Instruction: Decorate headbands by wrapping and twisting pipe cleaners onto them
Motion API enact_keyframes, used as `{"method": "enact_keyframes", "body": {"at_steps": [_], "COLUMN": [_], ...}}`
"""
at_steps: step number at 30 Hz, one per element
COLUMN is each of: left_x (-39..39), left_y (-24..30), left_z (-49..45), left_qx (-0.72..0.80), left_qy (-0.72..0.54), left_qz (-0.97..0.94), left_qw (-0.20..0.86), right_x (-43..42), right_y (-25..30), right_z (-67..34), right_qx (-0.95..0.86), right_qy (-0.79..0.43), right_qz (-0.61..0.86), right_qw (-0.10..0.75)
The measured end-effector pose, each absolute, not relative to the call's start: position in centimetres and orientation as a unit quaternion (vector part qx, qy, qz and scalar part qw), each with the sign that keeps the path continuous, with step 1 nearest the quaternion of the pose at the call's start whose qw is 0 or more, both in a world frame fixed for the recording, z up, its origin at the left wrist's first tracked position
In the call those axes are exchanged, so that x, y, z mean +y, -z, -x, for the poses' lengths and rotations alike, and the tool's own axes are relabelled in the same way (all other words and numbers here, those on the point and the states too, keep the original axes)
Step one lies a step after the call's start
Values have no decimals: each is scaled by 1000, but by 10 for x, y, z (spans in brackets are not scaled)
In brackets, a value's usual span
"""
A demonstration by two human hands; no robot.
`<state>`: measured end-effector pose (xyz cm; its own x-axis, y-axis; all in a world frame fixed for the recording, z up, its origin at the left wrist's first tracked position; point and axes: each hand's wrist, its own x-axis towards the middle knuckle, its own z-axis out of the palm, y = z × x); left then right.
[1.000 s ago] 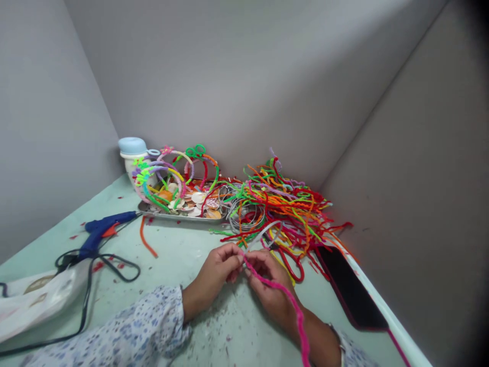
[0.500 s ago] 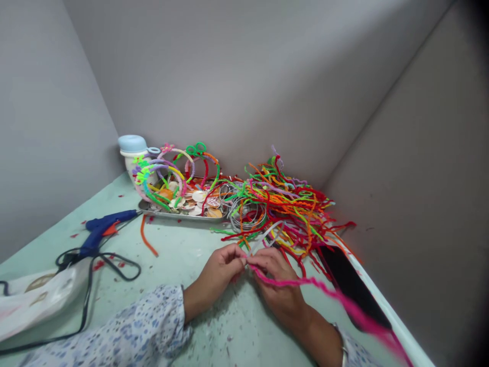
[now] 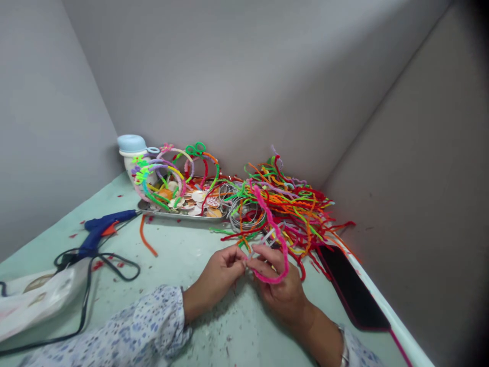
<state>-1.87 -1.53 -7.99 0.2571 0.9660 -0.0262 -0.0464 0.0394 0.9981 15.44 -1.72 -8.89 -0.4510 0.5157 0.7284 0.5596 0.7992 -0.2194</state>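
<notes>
My left hand [image 3: 219, 272] and my right hand [image 3: 278, 288] meet at their fingertips low in the middle of the green table [image 3: 179, 255]. Both pinch a pink pipe cleaner [image 3: 275, 239] together with a thin grey metal hairband [image 3: 267, 235]. The pipe cleaner loops round my right fingers and its free end stands up and away, over the pile of coloured pipe cleaners [image 3: 294, 209] just behind my hands.
A metal tray [image 3: 171, 214] of shells and pipe-cleaner-wrapped hairbands [image 3: 171, 168] stands at the back, beside a white jar with a blue lid [image 3: 132, 153]. A blue glue gun [image 3: 101, 229] with black cable lies left, a plastic bag [image 3: 34, 300] at far left. A dark phone [image 3: 353, 290] lies right.
The pink pipe cleaner's long free end swung from over my right forearm out to the right, then up and over to the far side, now looped round my right fingers. Both hands stayed put.
</notes>
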Motion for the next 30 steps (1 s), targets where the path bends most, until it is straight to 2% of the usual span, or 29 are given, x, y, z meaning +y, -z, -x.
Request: {"method": "enact_keyframes", "body": {"at_steps": [19, 30], "left_x": [-21, -24], "left_y": [80, 78], "left_z": [21, 20], "left_qx": [429, 425], "left_qy": [-421, -407], "left_qz": [-631, -644], "left_qw": [491, 489], "right_x": [-17, -25], "right_y": [90, 85], "right_z": [-152, -145], "right_qx": [-860, -836], "right_qy": [-21, -73], "right_qz": [316, 336], "right_qw": [400, 427]}}
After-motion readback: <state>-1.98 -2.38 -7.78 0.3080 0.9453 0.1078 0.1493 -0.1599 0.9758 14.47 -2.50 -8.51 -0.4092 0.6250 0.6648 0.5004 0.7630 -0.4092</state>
